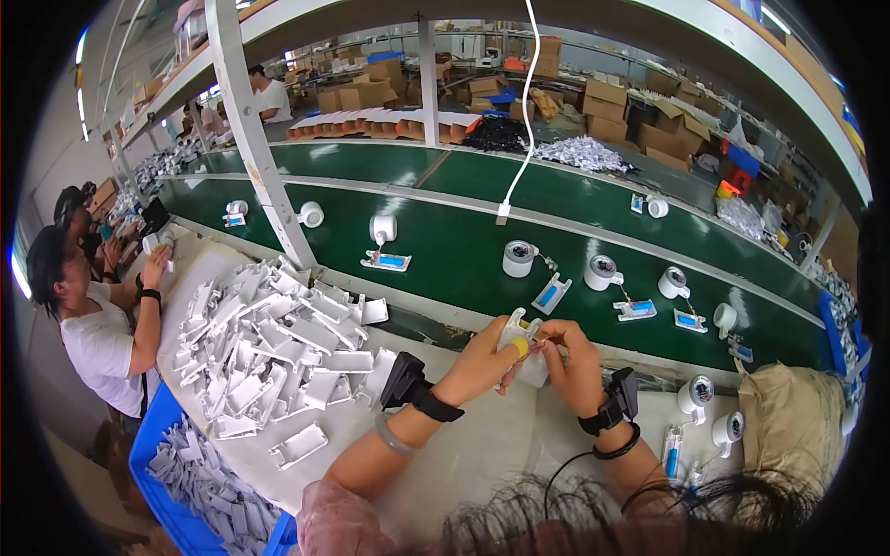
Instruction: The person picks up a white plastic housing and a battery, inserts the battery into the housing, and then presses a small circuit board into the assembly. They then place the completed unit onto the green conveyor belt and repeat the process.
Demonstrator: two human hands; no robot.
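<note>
My left hand [480,366] is closed around a white plastic housing [519,326], held upright over the near edge of the bench. Something yellow covers the tip of its thumb. Close against it, my right hand [575,366] pinches at the housing's side; what lies between those fingertips is too small to make out. Below the fingers shows another white part [533,372], partly hidden. To the left of my hands lies a big pile of white plastic covers [269,343], with one loose cover [299,446] in front of it.
Beyond my hands runs a green conveyor belt [445,222] carrying several white round units [519,259] wired to trays with blue cells. More units [695,396] lie at right beside a beige cloth [788,422]. A white cable [526,120] hangs ahead. At left are a blue bin [171,463] and a co-worker [97,320].
</note>
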